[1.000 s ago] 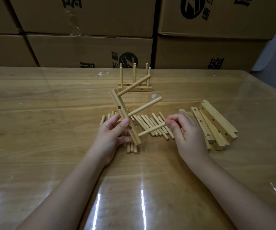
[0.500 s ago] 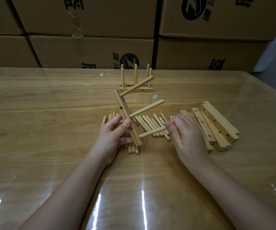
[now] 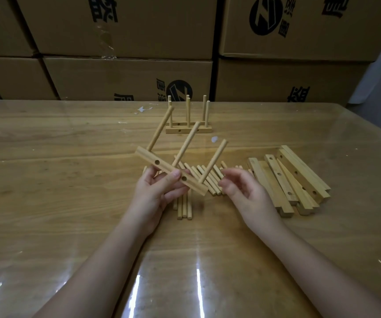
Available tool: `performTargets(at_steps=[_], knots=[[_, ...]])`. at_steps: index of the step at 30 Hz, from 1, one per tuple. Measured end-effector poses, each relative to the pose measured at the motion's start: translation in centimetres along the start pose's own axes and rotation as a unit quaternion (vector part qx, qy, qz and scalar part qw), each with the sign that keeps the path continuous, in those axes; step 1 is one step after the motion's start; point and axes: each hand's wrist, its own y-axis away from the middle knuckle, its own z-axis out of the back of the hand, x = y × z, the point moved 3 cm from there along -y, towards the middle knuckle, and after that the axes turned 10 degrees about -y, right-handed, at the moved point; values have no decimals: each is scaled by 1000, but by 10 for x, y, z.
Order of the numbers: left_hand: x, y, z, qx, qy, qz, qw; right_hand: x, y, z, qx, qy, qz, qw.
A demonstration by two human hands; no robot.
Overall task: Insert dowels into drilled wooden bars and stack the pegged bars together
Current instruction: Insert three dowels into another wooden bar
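Note:
My left hand (image 3: 155, 191) grips a drilled wooden bar (image 3: 152, 162) above the table, tilted down to the right. Three dowels stand out of it, slanting up and right; the nearest dowel (image 3: 213, 160) sits at the bar's lower end. My right hand (image 3: 244, 191) hovers just right of that dowel with relaxed fingers and holds nothing. Loose dowels (image 3: 204, 177) lie in a row on the table under the hands. At the right lies a pile of drilled bars (image 3: 292, 180). Farther back stand pegged bars (image 3: 188, 129) side by side, dowels upright.
The wooden table (image 3: 58, 180) has a glossy transparent cover. Stacked cardboard boxes (image 3: 127, 79) form a wall along its far edge. A few white scraps (image 3: 142, 109) lie near the back, left of the pegged bars.
My right hand pushed the third dowel into the bar's lower end and let go. My left hand turned the bar from steep to flatter, so the dowels now point up and right.

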Motion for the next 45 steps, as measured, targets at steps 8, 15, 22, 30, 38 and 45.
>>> performTargets(at_steps=[8, 15, 22, 30, 38, 45], knots=[[1, 0, -1, -16, -8, -6, 1000, -1, 3, -7, 1, -35, -18, 999], [2, 1, -4, -6, -35, -10, 999, -4, 1, -11, -20, -73, -37, 996], [5, -1, -1, -35, -62, -2, 997, -4, -3, -3, -43, -133, -51, 989], [5, -5, 8, -63, -7, -10, 998, -6, -13, 19, -96, -167, -66, 979], [5, -5, 8, -61, -24, -9, 998, -7, -16, 26, -81, -147, -65, 984], [4, -5, 5, -55, -39, -8, 998, -8, -15, 28, -86, -159, -62, 981]])
